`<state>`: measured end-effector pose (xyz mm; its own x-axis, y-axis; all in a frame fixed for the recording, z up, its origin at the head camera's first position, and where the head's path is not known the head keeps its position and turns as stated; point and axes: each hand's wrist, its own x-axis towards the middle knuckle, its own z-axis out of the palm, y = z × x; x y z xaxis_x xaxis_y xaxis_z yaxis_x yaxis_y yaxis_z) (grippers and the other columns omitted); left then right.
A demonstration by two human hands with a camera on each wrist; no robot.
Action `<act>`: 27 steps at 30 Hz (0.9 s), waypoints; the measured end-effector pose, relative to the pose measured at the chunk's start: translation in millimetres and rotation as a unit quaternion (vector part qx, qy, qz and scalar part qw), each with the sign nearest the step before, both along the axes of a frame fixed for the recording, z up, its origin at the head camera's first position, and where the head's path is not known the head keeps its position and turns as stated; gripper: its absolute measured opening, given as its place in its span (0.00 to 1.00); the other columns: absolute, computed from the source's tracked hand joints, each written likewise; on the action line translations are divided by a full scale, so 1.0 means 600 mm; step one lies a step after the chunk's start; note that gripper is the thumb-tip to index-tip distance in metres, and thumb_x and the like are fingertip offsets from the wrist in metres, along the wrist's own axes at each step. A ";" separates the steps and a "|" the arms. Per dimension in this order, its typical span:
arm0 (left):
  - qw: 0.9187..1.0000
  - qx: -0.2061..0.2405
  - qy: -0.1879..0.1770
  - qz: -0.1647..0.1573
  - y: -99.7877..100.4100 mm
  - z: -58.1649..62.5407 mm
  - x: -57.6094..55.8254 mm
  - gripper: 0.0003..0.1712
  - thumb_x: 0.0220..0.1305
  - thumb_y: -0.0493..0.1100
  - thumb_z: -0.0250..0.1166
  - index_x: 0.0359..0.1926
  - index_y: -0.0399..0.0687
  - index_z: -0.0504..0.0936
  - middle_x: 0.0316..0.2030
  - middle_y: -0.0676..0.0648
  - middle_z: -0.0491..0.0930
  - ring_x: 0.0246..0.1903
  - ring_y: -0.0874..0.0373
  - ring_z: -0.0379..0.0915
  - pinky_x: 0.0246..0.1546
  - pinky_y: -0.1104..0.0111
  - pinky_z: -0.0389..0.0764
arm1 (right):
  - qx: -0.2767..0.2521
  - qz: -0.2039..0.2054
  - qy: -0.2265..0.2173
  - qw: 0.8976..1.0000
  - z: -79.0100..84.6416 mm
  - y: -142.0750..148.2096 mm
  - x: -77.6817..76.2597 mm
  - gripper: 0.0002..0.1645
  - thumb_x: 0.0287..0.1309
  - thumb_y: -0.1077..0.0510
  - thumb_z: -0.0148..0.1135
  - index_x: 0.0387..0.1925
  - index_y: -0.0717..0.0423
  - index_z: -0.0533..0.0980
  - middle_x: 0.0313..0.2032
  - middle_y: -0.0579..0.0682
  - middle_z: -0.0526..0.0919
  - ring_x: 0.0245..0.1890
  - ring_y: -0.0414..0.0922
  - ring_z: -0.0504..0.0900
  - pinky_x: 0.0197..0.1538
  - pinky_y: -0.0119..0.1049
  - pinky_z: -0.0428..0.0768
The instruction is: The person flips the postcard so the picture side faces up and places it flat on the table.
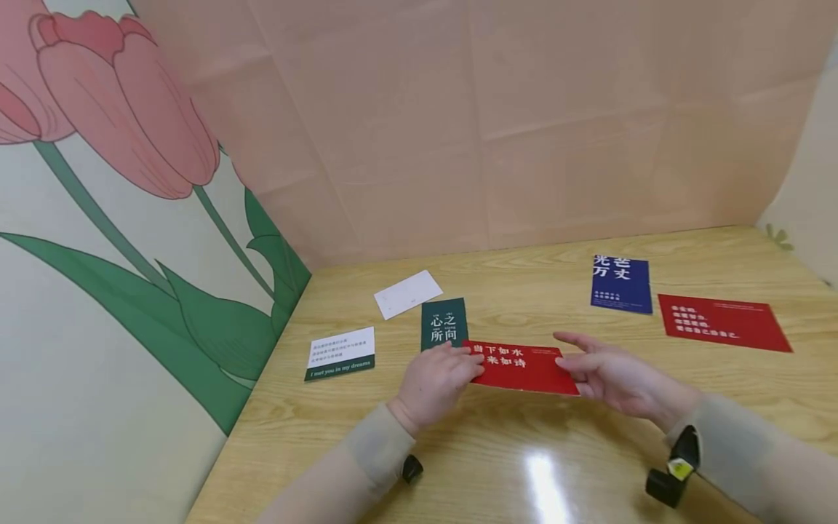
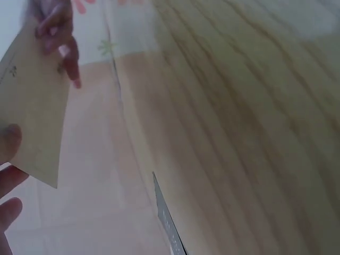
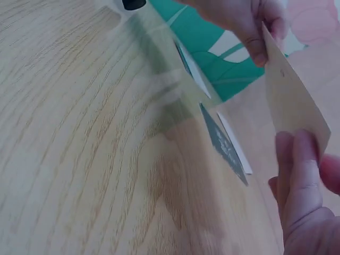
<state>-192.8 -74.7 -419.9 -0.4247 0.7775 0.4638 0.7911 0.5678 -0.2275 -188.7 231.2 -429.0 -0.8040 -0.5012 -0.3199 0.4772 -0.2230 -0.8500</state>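
Note:
A red card (image 1: 520, 370) with white characters is held above the table between both hands. My left hand (image 1: 437, 382) pinches its left end, and my right hand (image 1: 618, 378) grips the right end with the thumb on the printed face. The pale back of the card (image 3: 297, 101) shows in the right wrist view, with fingers of the right hand (image 3: 305, 186) behind it. In the left wrist view the same pale back (image 2: 37, 106) faces the camera. Just behind the left hand, a dark green card (image 1: 445, 320) lies partly covered in the head view.
On the wooden table (image 1: 314, 451) lie a white-and-green card (image 1: 340, 354) and a white card (image 1: 408, 294) at the left. To the right are a blue card (image 1: 622, 285) and another red card (image 1: 723, 322). A pink cloth (image 1: 524, 131) hangs along the far edge; a tulip-painted wall stands left.

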 end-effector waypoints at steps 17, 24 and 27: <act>0.828 0.289 -0.460 0.136 0.001 -0.016 -0.019 0.21 0.71 0.36 0.51 0.62 0.54 0.73 0.59 0.56 0.73 0.57 0.59 0.69 0.58 0.61 0.71 | 0.101 -0.032 0.072 0.992 0.006 -0.007 -0.001 0.48 0.62 0.66 0.59 0.75 0.55 0.43 0.68 0.64 0.56 0.52 0.48 0.78 0.53 0.45 0.78; 0.590 0.427 -0.682 0.071 0.004 -0.024 -0.029 0.32 0.72 0.47 0.54 0.72 0.54 0.54 0.60 0.46 0.66 0.54 0.52 0.70 0.52 0.57 0.76 | 0.114 -0.032 0.088 0.989 0.007 -0.011 0.001 0.48 0.61 0.67 0.60 0.74 0.58 0.44 0.64 0.63 0.62 0.51 0.48 0.78 0.52 0.46 0.78; 0.558 0.428 -0.707 0.067 0.006 -0.026 -0.033 0.39 0.67 0.42 0.61 0.73 0.58 0.52 0.57 0.44 0.68 0.51 0.50 0.72 0.47 0.59 0.79 | 0.123 -0.031 0.094 0.988 0.005 -0.013 0.002 0.48 0.60 0.67 0.61 0.74 0.59 0.45 0.61 0.61 0.67 0.51 0.48 0.78 0.51 0.45 0.79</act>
